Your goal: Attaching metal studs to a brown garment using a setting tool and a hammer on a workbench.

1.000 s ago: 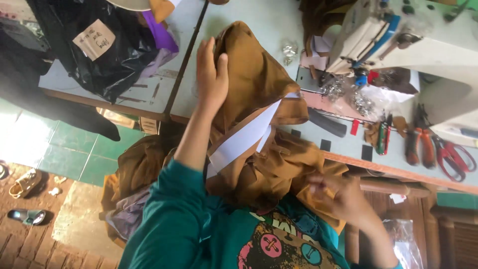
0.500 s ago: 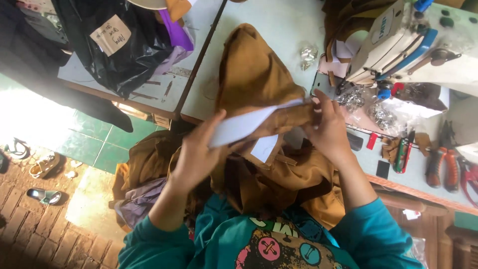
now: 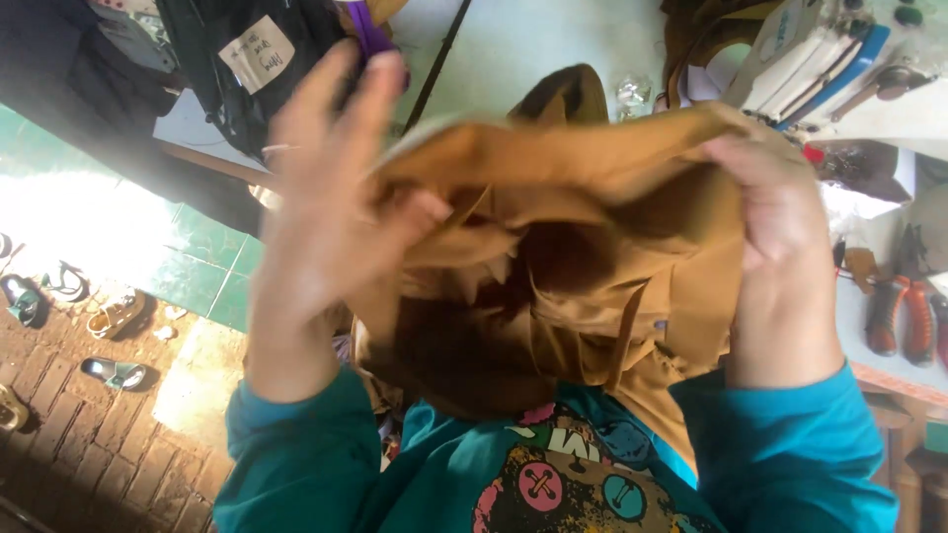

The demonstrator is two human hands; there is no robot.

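On the table's far edge (image 3: 197, 128), a black bag (image 3: 247, 59) bears a white label (image 3: 256, 54); left hand (image 3: 326, 212) and right hand (image 3: 780, 237) grip brown fabric (image 3: 553, 286).

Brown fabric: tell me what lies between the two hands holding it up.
In the head view, only the bunched brown fabric spans the stretch between the left hand and the right hand; each hand grips an end of its upper edge.

Pale green table (image 3: 553, 49) beyond both hands, bearing a white-and-blue sewing machine (image 3: 820, 59) just past the right hand (image 3: 780, 227). Red-handled pliers (image 3: 904, 316) to the right of that hand. Black plastic bag (image 3: 237, 59) with a paper label above the left hand (image 3: 316, 217). Small clear glass thing (image 3: 634, 97) between.
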